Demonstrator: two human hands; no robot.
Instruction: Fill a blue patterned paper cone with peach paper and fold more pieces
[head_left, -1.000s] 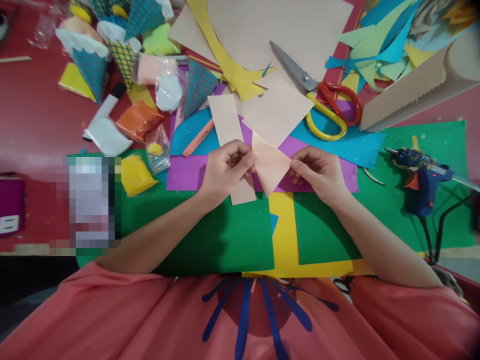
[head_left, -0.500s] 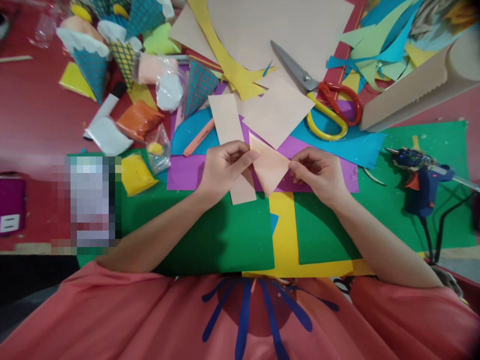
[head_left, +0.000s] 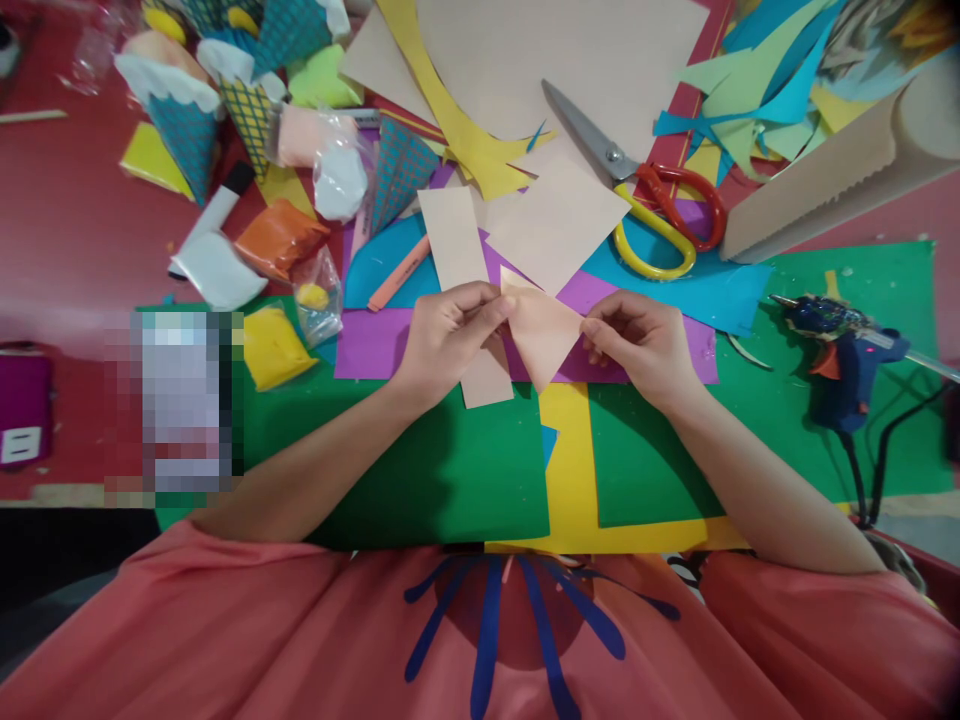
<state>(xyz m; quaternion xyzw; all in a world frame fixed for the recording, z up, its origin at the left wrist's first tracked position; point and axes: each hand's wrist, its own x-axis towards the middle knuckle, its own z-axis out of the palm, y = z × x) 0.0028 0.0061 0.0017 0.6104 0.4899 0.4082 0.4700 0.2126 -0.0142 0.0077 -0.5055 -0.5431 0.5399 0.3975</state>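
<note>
A small peach triangle of paper (head_left: 541, 335) is stretched between my hands. My left hand (head_left: 455, 335) pinches its left edge between thumb and fingers. At its right corner, my right hand (head_left: 641, 345) is closed with thumb and fingertip on the paper. A peach paper strip (head_left: 454, 235) lies partly beneath my left hand. Just beyond the triangle rests a larger peach paper piece (head_left: 559, 225), on top of purple (head_left: 375, 345) and blue sheets. Scissors (head_left: 615, 158) with one red and one yellow handle lie beyond my right hand, their blades spread apart.
A glue gun (head_left: 855, 365) with a cable stands at the right on green sheets (head_left: 667, 470). Paper cones (head_left: 180, 130), clay packets (head_left: 281, 240) and a marker (head_left: 217, 215) crowd the left. A curled peach sheet (head_left: 817, 165) and paper scraps (head_left: 750, 100) lie at the upper right.
The triangle has shifted very slightly to the right, and my right hand with it. Both hands keep their hold on it; the surrounding things look the same.
</note>
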